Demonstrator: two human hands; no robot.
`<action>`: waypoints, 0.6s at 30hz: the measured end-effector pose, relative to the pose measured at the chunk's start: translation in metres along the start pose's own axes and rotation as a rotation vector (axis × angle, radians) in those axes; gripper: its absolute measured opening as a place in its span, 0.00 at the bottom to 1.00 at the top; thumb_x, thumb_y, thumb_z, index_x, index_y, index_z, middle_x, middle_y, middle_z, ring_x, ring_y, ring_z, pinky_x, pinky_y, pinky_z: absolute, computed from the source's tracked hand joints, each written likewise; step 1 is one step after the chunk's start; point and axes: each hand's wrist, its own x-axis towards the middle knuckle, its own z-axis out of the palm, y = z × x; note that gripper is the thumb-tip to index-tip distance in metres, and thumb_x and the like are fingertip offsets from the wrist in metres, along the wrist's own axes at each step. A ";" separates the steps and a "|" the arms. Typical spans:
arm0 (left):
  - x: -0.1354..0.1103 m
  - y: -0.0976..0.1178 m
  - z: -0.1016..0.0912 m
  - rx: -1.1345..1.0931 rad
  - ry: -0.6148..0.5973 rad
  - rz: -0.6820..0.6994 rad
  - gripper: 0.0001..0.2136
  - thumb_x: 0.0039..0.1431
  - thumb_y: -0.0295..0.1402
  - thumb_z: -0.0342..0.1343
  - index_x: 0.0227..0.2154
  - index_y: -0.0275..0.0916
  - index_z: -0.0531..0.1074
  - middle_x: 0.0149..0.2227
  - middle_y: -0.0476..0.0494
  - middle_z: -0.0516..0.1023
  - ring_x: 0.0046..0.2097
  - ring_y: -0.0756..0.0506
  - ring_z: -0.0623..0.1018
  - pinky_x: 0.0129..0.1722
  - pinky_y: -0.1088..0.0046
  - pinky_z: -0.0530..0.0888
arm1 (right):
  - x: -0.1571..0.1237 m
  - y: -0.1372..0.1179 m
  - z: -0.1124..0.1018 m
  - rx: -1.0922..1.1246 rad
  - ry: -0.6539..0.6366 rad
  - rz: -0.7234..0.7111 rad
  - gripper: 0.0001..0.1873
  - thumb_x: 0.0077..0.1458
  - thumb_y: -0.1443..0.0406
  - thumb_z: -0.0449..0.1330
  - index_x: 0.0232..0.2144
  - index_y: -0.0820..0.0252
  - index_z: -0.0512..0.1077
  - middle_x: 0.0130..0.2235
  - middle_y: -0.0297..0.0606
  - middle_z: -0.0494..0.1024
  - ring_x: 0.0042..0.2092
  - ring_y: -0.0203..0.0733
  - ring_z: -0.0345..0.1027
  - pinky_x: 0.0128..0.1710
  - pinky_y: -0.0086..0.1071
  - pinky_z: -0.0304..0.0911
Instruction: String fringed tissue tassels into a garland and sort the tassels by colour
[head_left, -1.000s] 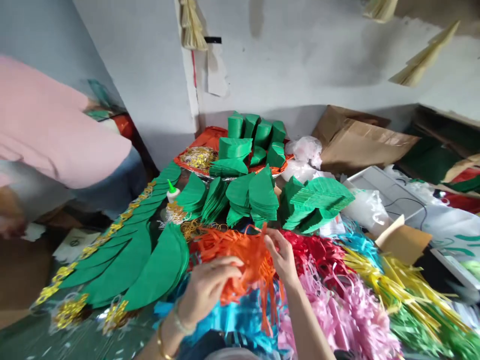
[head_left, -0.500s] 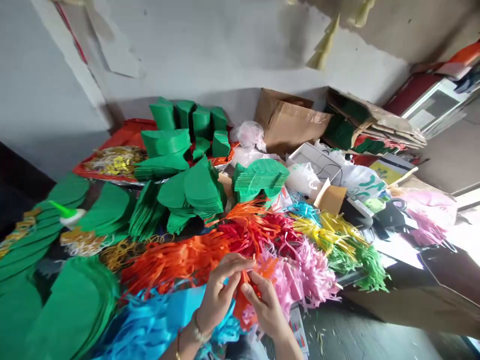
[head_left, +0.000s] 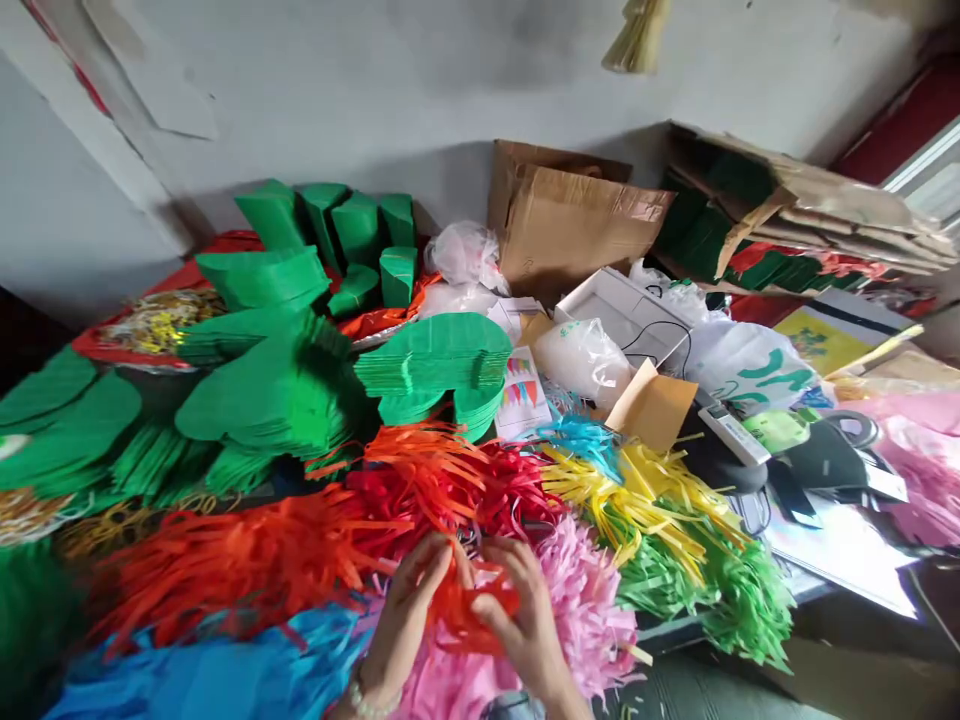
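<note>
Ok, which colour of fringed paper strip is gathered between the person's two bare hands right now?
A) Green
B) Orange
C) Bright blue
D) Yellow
B. The orange fringed paper is bunched between the left hand and the right hand, with fingers of both hands on it.

A bunch of orange paper fringe (head_left: 469, 610), made of thin, flat, narrow strips, is gathered and crumpled between the left hand (head_left: 405, 620) and the right hand (head_left: 521, 615). Its strips are pinched together into a tight, folded wad. The bunch sits low in the view, just above a heap of pink paper fringe (head_left: 581, 620), and touches it.
</note>
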 end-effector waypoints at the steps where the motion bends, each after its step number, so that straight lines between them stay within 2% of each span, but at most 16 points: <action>1: 0.004 0.003 0.007 -0.012 -0.020 -0.007 0.18 0.57 0.50 0.53 0.26 0.40 0.70 0.25 0.50 0.74 0.31 0.48 0.75 0.42 0.70 0.76 | 0.010 0.017 -0.019 -0.012 0.028 0.049 0.20 0.57 0.51 0.60 0.46 0.55 0.74 0.46 0.44 0.77 0.47 0.48 0.70 0.47 0.38 0.66; 4: 0.014 0.005 0.021 -0.041 0.001 -0.077 0.20 0.57 0.53 0.52 0.27 0.39 0.69 0.19 0.54 0.68 0.22 0.51 0.68 0.30 0.74 0.75 | 0.045 0.073 -0.071 -0.199 0.140 0.200 0.19 0.57 0.51 0.57 0.38 0.60 0.76 0.35 0.41 0.79 0.36 0.43 0.73 0.37 0.33 0.67; 6: 0.018 0.000 0.027 0.009 0.071 -0.113 0.21 0.54 0.55 0.54 0.31 0.40 0.72 0.23 0.51 0.73 0.23 0.51 0.70 0.27 0.75 0.75 | 0.069 0.107 -0.098 -0.331 0.157 0.244 0.21 0.56 0.50 0.55 0.33 0.60 0.76 0.30 0.40 0.79 0.29 0.41 0.71 0.31 0.31 0.65; 8: 0.020 -0.009 0.030 0.138 0.124 -0.089 0.21 0.52 0.55 0.55 0.35 0.41 0.73 0.31 0.45 0.79 0.29 0.48 0.76 0.31 0.74 0.77 | 0.091 0.134 -0.116 -0.391 0.162 0.268 0.21 0.56 0.50 0.53 0.31 0.60 0.76 0.29 0.39 0.80 0.26 0.41 0.69 0.29 0.31 0.63; 10: 0.023 -0.016 0.033 0.287 0.138 -0.035 0.20 0.53 0.54 0.55 0.38 0.42 0.74 0.38 0.43 0.81 0.37 0.44 0.79 0.38 0.71 0.78 | 0.107 0.152 -0.126 -0.431 0.174 0.283 0.21 0.55 0.51 0.52 0.30 0.60 0.77 0.29 0.40 0.80 0.26 0.41 0.69 0.28 0.32 0.61; 12: 0.027 -0.018 0.033 0.392 0.121 -0.003 0.18 0.56 0.51 0.53 0.38 0.42 0.74 0.37 0.43 0.81 0.40 0.43 0.80 0.42 0.71 0.78 | 0.118 0.162 -0.130 -0.476 0.189 0.290 0.20 0.54 0.53 0.52 0.31 0.60 0.77 0.31 0.41 0.80 0.27 0.42 0.69 0.29 0.32 0.60; 16: 0.037 -0.010 0.026 0.491 0.047 0.041 0.15 0.62 0.46 0.49 0.34 0.41 0.73 0.31 0.46 0.80 0.35 0.46 0.80 0.37 0.76 0.77 | 0.126 0.174 -0.129 -0.535 0.199 0.298 0.19 0.55 0.55 0.51 0.32 0.59 0.77 0.33 0.42 0.80 0.31 0.43 0.69 0.31 0.33 0.59; 18: 0.042 -0.003 0.017 0.563 0.108 0.089 0.15 0.61 0.46 0.50 0.32 0.41 0.73 0.28 0.47 0.80 0.32 0.47 0.80 0.34 0.77 0.77 | 0.124 0.175 -0.125 -0.543 0.186 0.301 0.19 0.56 0.55 0.50 0.32 0.60 0.77 0.34 0.43 0.79 0.32 0.44 0.70 0.32 0.32 0.59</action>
